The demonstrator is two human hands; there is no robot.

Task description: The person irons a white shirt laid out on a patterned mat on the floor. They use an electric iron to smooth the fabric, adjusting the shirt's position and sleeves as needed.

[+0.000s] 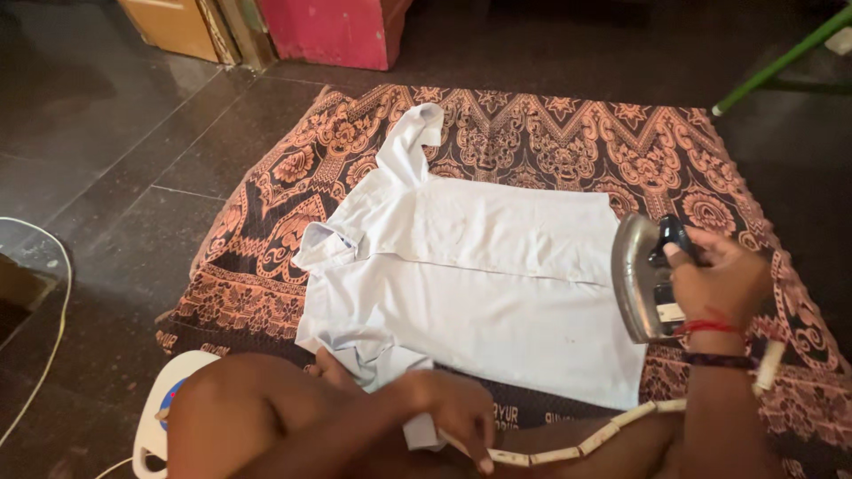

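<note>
A: Head view, what's the right hand [719, 284] got?

B: An iron [646, 279], right side of frame. Fingers wrapped tight round its dark handle, metal soleplate tipped up on edge, facing left, at the right edge of the shirt [479, 293].

A: Shirt where?

B: Centre of frame, pale blue-white, spread flat on a brown-and-orange patterned blanket [568, 142]. Collar to the left, one sleeve pointing to the upper middle.

A: Left hand [453, 412]?

B: Bottom centre, at the shirt's near hem. Fingers curled down over the cloth and over the iron's cord [577, 448]. Can't tell if it's pinching cloth or cord.

A: Cord runs where?

B: White-banded, along the bottom edge, from left hand up twd the right wrist.

A: Anything else?

B: Dark tiled floor [106, 160] round the blanket. White plastic thing [164, 408] bottom left, partly behind the person's knee. Pink box [333, 31] top centre, green rod [781, 62] top right.
</note>
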